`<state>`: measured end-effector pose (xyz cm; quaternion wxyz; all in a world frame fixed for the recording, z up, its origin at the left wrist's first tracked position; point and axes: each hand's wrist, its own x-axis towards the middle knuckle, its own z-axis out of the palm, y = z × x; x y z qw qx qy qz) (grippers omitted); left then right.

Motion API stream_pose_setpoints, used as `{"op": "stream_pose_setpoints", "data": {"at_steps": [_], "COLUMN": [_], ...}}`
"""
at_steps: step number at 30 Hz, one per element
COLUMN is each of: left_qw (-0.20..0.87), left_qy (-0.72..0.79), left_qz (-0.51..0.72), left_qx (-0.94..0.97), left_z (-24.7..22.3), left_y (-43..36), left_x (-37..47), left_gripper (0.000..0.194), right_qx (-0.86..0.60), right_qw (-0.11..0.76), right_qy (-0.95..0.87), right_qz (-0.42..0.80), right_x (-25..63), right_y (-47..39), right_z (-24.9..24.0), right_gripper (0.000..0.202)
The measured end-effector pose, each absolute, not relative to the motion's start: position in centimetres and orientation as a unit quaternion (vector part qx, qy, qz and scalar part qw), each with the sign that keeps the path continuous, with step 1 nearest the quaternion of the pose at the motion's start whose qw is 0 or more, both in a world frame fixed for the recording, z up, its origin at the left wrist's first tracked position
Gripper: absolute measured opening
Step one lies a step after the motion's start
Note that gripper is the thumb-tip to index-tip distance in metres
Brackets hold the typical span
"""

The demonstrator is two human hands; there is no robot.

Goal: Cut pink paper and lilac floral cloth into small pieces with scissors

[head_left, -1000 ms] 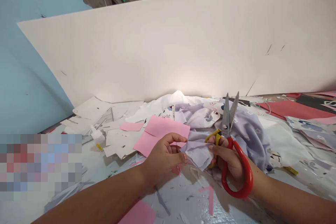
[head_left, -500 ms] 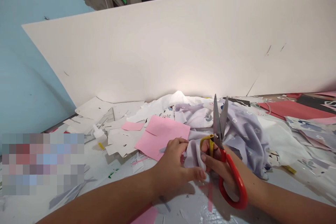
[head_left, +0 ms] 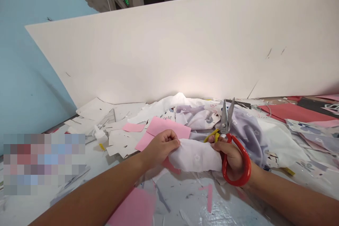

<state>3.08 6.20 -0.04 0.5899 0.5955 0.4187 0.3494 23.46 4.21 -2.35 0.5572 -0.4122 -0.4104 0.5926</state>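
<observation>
Between my hands stretches a pale lavender piece of fabric [head_left: 197, 155] with a faint flower print. My left hand [head_left: 165, 145] pinches its left end between thumb and fingers. The fabric's right end is held in the fingertips of my right hand [head_left: 230, 151]. Red-handled scissors [head_left: 242, 162] hang on that same hand, their parted blades pointing up and away from the fabric. A yellow strip-like thing [head_left: 213, 135] shows by the right fingertips; what it belongs to is unclear. Behind the hands lies a heap of lavender floral cloth [head_left: 246, 132].
Pink paper [head_left: 159, 127] lies behind my left hand, another pink sheet [head_left: 136, 206] near the front. White card pieces [head_left: 119, 141] and a small white bottle [head_left: 99, 133] are left. Red sheets [head_left: 293, 114] lie right. A white board [head_left: 169, 49] stands behind.
My hands have drawn apart, and the bunched fabric is now spread between them. The left hand moved left and up. The scissors shifted slightly right, still in the right hand.
</observation>
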Motion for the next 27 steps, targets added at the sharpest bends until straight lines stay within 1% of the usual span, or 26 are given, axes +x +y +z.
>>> {"op": "stream_pose_setpoints", "data": {"at_steps": [3, 7, 11, 14, 17, 21, 25, 27], "left_qw": [0.547, 0.556, 0.560, 0.540, 0.513, 0.473, 0.499, 0.490], "left_qy": [0.425, 0.414, 0.400, 0.397, 0.399, 0.377, 0.351, 0.364], "left_qz": [0.338, 0.328, 0.334, 0.337, 0.297, 0.234, 0.218, 0.231], "left_qx": [0.637, 0.642, 0.644, 0.661, 0.699, 0.761, 0.762, 0.758], "left_z": [0.6, 1.3, 1.7, 2.6, 4.2, 5.9, 5.9, 5.8], "left_y": [6.9, 7.3, 7.3, 6.9, 5.9, 4.1, 3.2, 3.2], "left_x": [2.5, 1.9, 1.7, 1.6, 1.6, 2.2, 3.3, 3.6], "left_gripper": [0.021, 0.027, 0.020, 0.013, 0.010, 0.018, 0.028, 0.030], "right_qx": [-0.394, -0.391, -0.362, -0.332, -0.313, -0.318, -0.276, -0.285], "right_qw": [0.574, 0.566, 0.526, 0.505, 0.499, 0.513, 0.453, 0.430], "right_qy": [-0.310, -0.325, -0.376, -0.432, -0.471, -0.509, -0.538, -0.568], "right_qz": [0.648, 0.649, 0.672, 0.670, 0.657, 0.614, 0.655, 0.641], "right_x": [23.3, 23.3, 23.4, 23.7, 23.9, 23.6, 22.7, 22.3], "right_y": [4.2, 4.0, 3.4, 3.2, 3.4, 3.2, 1.9, 1.1], "right_z": [-2.2, -2.1, -1.9, -1.9, -1.9, -1.2, 0.2, 0.9], "right_gripper": [0.016, 0.017, 0.014, 0.013, 0.009, 0.005, 0.013, 0.019]}}
